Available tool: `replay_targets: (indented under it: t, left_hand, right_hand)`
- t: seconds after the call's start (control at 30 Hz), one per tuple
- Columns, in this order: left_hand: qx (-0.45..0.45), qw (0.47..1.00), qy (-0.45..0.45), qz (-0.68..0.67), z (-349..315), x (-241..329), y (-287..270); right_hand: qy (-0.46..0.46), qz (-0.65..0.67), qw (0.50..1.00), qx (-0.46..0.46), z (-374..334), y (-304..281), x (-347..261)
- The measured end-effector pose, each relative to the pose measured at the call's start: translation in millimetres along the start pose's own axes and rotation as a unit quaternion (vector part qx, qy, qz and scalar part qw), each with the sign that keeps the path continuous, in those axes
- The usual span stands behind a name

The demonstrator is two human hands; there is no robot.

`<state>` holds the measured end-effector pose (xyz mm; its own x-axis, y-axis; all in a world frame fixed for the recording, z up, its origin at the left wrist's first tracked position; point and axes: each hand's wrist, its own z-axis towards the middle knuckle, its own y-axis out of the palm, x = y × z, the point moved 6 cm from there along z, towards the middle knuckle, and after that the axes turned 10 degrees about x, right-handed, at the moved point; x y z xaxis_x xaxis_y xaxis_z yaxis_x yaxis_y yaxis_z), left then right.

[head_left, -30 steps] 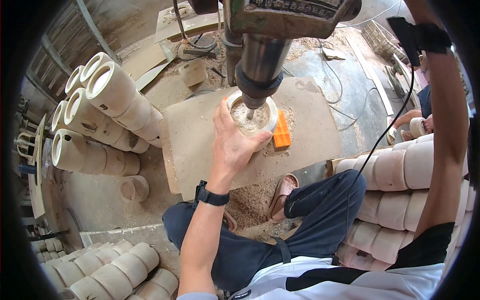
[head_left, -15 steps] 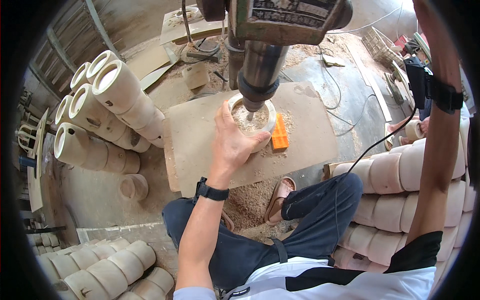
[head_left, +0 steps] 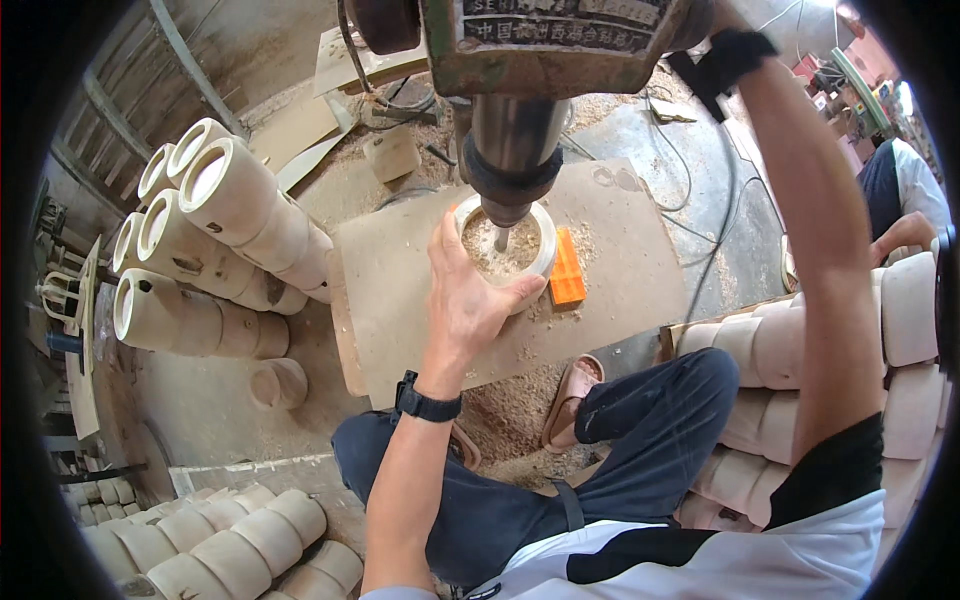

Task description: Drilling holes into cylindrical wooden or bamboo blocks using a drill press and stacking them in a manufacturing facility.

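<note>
While the left hand [head_left: 465, 295] is holding the round wooden pot [head_left: 547, 262], the drill bit [head_left: 501, 240] is standing inside its mouth, under the dark chuck [head_left: 510, 182]. The grip is clamping the pot's outer wall, fingers along the left side, thumb on the near right. The pot is resting between the left and right edges of the worktop [head_left: 640, 270], nearer the far edge, and an orange block [head_left: 567, 268] is sitting just beside it on the right. The right hand [head_left: 731, 16] is barely showing by the drill head [head_left: 550, 65]; whether it is gripping anything, I cannot tell. Pale shavings [head_left: 522, 258] are lying in the pot and seem to be hiding the bit's tip, so the depth could easily be misjudged. If the bit were catching in the wood, this one-handed hold might be giving way, letting the pot spin or shove the block. Loose chips beneath the base could also be tilting it.
</note>
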<state>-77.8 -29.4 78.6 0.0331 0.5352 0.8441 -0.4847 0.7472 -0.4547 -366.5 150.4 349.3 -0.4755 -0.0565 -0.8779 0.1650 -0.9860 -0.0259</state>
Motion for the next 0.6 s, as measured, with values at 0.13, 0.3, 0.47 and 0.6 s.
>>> replay_targets:
  t: [0.13, 0.3, 0.47, 0.6]
  left_hand:
    - [0.01, 1.0, -0.003, 0.003, -0.7, -1.5, -3.5]
    - [-0.004, 1.0, -0.013, 0.019, -1.1, -5.4, -3.0]
    - [0.011, 1.0, -0.005, 0.009, -4.1, -7.5, -5.3]
    - [0.03, 0.999, 0.001, 0.018, -5.9, -19.0, -10.9]
  right_hand:
    - [0.308, 0.15, 0.934, 0.102, -89.0, 15.5, 120.6]
    - [0.375, 0.213, 0.888, 0.159, -247.3, 7.4, 133.1]
    - [0.093, -0.11, 0.959, 0.245, -317.1, -24.0, -29.8]
    - [-0.148, -0.096, 0.978, 0.111, -265.9, -31.5, -130.3]
